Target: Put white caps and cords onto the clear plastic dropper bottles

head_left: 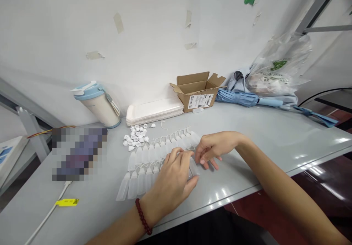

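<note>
Two rows of small translucent plastic bottles (133,186) with thin curved tips lie side by side on the grey table. My left hand (176,177), with a red bead bracelet at the wrist, bends over the right end of the near row. Its fingers reach the bottles' tips and its thumb lies by their bases, covering several of them. Just right of that end is my right hand (213,151), its fingers loosely curled and apart, close to the last bottle; I see nothing held in it. Loose white caps (137,135) are heaped beyond the far row's left end.
A stack of white trays (155,110) and an open cardboard box (199,91) stand against the wall. To the left are a tumbler (100,105), a blurred-out phone (81,153) and a white cable (49,214). A folded blue umbrella (239,97) and a plastic bag (280,69) lie at right.
</note>
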A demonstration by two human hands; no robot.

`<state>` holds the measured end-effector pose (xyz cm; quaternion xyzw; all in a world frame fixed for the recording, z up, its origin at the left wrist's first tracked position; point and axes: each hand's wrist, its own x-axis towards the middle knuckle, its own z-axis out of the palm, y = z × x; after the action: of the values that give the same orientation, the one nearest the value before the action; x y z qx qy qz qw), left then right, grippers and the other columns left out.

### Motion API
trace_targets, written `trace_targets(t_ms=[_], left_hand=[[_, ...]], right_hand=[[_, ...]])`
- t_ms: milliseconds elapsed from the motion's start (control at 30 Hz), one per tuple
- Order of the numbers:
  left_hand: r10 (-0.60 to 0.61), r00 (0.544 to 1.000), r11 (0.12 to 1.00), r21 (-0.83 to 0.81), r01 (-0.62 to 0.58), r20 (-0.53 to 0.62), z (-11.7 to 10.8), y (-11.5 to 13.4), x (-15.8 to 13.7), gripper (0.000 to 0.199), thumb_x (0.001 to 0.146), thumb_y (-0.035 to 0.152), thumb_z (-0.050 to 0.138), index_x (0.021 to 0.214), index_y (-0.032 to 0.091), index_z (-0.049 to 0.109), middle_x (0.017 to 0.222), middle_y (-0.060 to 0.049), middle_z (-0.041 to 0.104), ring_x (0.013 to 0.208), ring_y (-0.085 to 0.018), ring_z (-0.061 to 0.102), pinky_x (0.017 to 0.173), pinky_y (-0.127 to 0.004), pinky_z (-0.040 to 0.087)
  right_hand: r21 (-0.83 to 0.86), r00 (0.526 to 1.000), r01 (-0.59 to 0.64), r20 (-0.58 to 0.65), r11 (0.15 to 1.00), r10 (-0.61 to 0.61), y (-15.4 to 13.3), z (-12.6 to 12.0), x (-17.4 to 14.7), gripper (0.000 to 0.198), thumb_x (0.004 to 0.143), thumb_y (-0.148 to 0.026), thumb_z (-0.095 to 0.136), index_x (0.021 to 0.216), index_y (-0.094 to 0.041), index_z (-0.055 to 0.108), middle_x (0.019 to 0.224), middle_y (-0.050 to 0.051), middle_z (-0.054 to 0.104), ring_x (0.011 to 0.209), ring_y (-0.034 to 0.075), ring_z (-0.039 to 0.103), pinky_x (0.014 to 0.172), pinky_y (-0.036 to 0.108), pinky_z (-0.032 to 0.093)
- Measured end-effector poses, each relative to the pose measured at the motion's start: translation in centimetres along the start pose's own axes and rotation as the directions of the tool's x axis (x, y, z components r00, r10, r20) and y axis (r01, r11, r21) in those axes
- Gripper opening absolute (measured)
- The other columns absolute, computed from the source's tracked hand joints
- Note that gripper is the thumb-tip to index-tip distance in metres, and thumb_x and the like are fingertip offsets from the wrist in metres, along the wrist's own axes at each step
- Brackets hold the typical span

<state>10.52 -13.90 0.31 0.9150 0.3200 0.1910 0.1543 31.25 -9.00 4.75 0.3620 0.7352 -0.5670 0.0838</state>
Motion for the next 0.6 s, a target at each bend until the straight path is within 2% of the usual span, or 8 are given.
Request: trace_targets(t_ms=[233,367,467,533,600], left_hand=[[0.005,1.000,1.000,0.021,-0.004,-0.013,-0.1,0.0,0.0,0.038,0.077,0.018,0.061,0.111,0.017,0.044,0.107,-0.008,0.056,0.111,-0.028,0.044,0.090,-0.046,0.046],[0.014,0.999,0.999,0.047,-0.012,-0.039,0.2,-0.1,-0.3,0.042,0.077,0.019,0.060,0.116,0.017,0.043,0.109,-0.009,0.056,0.111,-0.028,0.045,0.090,-0.046,0.046],[0.047,0.997,0.996,0.076,-0.043,-0.062,0.2,-0.2,0.1,0.047,0.079,0.028,0.062,0.121,0.017,0.042,0.116,-0.012,0.054,0.114,-0.030,0.044,0.091,-0.050,0.044],[0.096,0.984,0.993,0.082,-0.084,-0.149,-0.8,0.1,0.6,0.047,0.082,0.031,0.060,0.122,0.016,0.043,0.119,-0.014,0.054,0.116,-0.031,0.044,0.093,-0.051,0.043],[0.156,0.934,0.988,0.069,-0.141,-0.322,-2.6,0.8,0.3,0.035,0.085,0.024,0.055,0.118,0.016,0.047,0.115,-0.013,0.057,0.113,-0.028,0.048,0.093,-0.050,0.044]], right_hand=[[-0.068,0.999,0.034,-0.005,0.997,-0.034,0.1,0.1,0.1,0.027,0.086,-0.028,0.049,0.100,-0.010,0.063,0.081,0.006,0.068,0.048,0.008,0.059,0.043,0.018,0.037],[-0.064,0.996,0.055,-0.060,0.996,-0.059,-0.1,-0.1,-0.3,0.028,0.087,-0.031,0.049,0.095,-0.010,0.065,0.076,0.005,0.069,0.045,0.007,0.056,0.042,0.018,0.034],[-0.019,0.987,0.104,-0.121,0.994,-0.105,-0.4,-0.4,-1.0,0.028,0.086,-0.034,0.052,0.093,-0.011,0.066,0.073,0.004,0.069,0.044,0.006,0.054,0.044,0.019,0.037],[0.020,0.970,0.175,-0.173,0.984,-0.169,-0.6,-0.1,-2.0,0.029,0.085,-0.036,0.055,0.095,-0.012,0.067,0.072,0.003,0.069,0.045,0.007,0.055,0.046,0.019,0.040],[0.038,0.919,0.285,-0.293,0.958,-0.262,-0.6,0.8,-3.4,0.028,0.083,-0.038,0.058,0.095,-0.015,0.068,0.072,0.003,0.069,0.047,0.009,0.056,0.048,0.021,0.044]])
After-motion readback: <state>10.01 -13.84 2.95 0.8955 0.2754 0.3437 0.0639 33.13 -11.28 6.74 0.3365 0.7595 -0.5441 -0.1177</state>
